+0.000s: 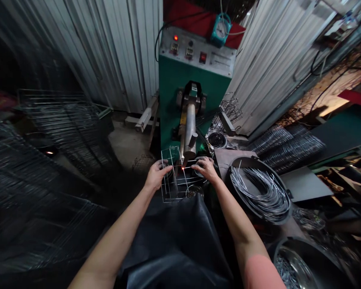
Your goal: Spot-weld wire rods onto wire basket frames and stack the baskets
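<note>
Wire frame: an open, box-shaped wire basket frame [177,185] sits at 12 o'clock, just ahead of the torso, against the lower electrode of a green spot welder [171,92].
Left hand: the left hand [158,174] is curled onto the frame's near side, gripping it.
Right hand: the right hand [206,168] lies palm-down over the frame's wires, fingers spread; whether it is clenched, I cannot tell.
Weld point: a red-orange glow [183,168] shows between the hands, beneath the steel electrode arm [190,124].
Progress: uprights and cross wires already form the frame; how many joints remain is hidden.
Around: cut wire lengths [260,192] lie coiled in a dark round pan at 3 o'clock, and stacked wire racks [60,132] stand at 9 o'clock.
</note>
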Motion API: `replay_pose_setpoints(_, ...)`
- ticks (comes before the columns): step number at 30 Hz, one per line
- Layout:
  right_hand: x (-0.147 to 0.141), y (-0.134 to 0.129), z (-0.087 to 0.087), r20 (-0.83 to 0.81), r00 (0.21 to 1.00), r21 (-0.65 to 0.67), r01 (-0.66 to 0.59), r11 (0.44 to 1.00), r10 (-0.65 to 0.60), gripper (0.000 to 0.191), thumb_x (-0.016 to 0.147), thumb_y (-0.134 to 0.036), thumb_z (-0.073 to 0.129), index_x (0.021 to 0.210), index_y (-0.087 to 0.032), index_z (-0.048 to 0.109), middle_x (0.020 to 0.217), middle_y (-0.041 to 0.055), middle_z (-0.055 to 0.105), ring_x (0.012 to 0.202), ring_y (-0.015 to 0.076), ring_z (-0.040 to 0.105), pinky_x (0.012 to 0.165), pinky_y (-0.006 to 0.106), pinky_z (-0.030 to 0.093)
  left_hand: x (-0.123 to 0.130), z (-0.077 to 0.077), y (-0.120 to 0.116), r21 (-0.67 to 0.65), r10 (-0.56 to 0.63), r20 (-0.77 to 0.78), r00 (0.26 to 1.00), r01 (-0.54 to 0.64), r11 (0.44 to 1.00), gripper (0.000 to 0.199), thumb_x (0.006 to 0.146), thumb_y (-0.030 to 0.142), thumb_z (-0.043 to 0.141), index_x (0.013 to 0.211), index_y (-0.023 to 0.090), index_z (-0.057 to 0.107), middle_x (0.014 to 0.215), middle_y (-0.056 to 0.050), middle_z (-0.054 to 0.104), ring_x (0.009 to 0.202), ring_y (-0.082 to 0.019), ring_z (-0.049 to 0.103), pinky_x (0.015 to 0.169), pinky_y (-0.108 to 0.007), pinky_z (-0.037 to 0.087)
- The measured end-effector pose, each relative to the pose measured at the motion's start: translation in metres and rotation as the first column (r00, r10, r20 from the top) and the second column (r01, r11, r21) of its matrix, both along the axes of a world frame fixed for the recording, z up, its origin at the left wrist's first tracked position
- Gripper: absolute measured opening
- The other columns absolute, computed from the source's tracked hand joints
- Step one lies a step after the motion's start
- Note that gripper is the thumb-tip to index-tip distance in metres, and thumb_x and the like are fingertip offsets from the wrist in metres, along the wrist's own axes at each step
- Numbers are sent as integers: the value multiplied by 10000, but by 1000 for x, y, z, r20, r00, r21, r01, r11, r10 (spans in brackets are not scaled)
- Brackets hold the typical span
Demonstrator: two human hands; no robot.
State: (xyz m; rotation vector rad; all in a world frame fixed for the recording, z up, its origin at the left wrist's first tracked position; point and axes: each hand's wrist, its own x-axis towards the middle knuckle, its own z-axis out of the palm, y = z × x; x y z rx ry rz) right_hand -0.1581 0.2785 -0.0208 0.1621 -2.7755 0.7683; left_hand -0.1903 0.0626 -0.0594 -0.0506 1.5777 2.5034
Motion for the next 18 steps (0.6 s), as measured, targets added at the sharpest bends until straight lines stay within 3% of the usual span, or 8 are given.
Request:
replay_pose_setpoints(3, 32, -5, 3, -59, 993, 32, -102, 994, 104, 145, 796, -342, 643, 806, -197, 648, 1033, 75, 645, 1034, 232, 536, 932, 444, 289, 18, -2, -22, -21, -32, -35, 999, 31, 999, 450, 480, 257, 816, 852, 135, 596, 605, 54, 555, 569, -75, 530, 598, -202, 430)
replay_pose_setpoints(6, 73, 2, 8, -171, 966, 11, -195, 981, 194, 324, 805, -337, 628, 1095, -201, 581, 1096, 95, 621, 1066, 230, 529, 924, 422, 348, 41, -7, -61, 21, -49, 30, 998, 48, 999, 441, 495, 222, 818, 872, 143, 603, 583, 70, 536, 552, -63, 530, 628, -195, 465)
replay_pose_setpoints(9, 105, 17, 18, -292, 954, -119, -103, 987, 64, 386, 824, -360, 588, 1174, -209, 527, 1085, 91, 618, 1018, 212, 560, 877, 382, 423, 63, -6, -99, 173, -51, 108, 993, 32, 984, 433, 487, 202, 832, 851, 156, 602, 580, 74, 538, 544, -69, 540, 785, -321, 519)
replay_pose_setpoints(13, 124, 14, 42, -409, 913, -237, -116, 964, 9, 327, 847, -416, 527, 1097, -206, 549, 910, 45, 650, 818, 171, 615, 738, 308, 491, 84, -1, -123, 373, -44, 9, 999, 38, 927, 383, 543, 301, 815, 853, 178, 628, 552, 92, 497, 530, -62, 494, 922, -502, 463)
replay_pose_setpoints(15, 127, -2, 59, -510, 860, -228, -155, 961, 18, 298, 868, -425, 478, 1041, -199, 566, 849, 43, 653, 748, 164, 616, 689, 294, 498, 87, 0, -129, 353, -65, -34, 997, 73, 933, 437, 540, 369, 809, 896, 179, 642, 576, 71, 525, 597, -96, 539, 930, -511, 452)
replay_pose_setpoints(18, 127, -33, 82, -629, 776, -157, -193, 969, 53, 278, 885, -420, 441, 950, -195, 591, 810, 56, 659, 715, 168, 617, 668, 293, 499, 85, 4, -141, 116, -60, -5, 998, 60, 991, 537, 509, 386, 814, 963, 159, 638, 810, -35, 648, 857, -199, 610, 911, -448, 459)
